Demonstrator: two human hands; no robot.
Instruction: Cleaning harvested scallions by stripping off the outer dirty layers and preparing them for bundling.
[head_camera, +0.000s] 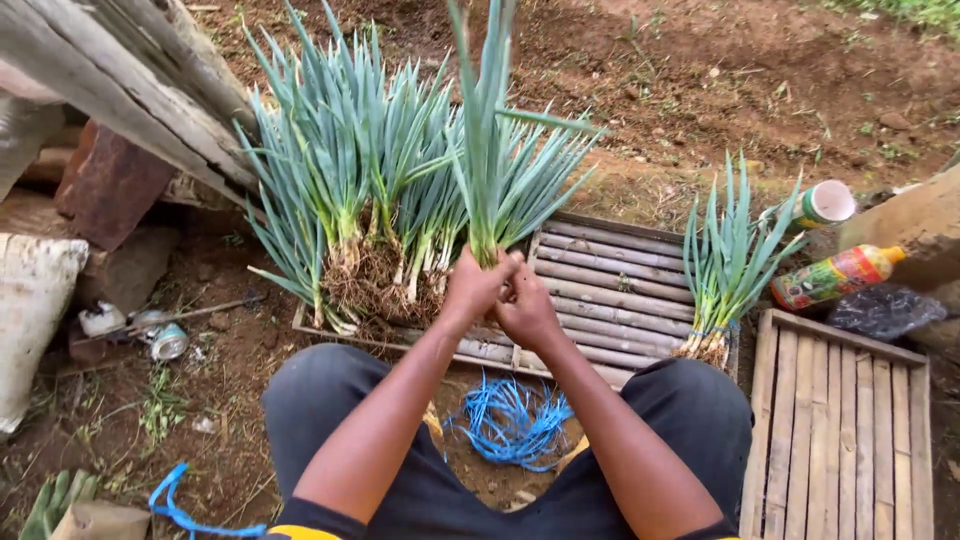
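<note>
1. We see the left hand (472, 287) closed round the base of a green onion bundle (500, 160), keeping it upright so the leaves fan clear.
2. The right hand (525, 312) curls against the same base, fingers pinched – on what, we cannot tell.
3. The bundle stands over a slatted bamboo tray (610, 290), beside upright bunches (350, 190) packed at its left.
4. Blue strings (510, 420) lie between the knees – within reach for both hands.
5. One smaller bunch (725, 265) leans at the tray's right edge.
</note>
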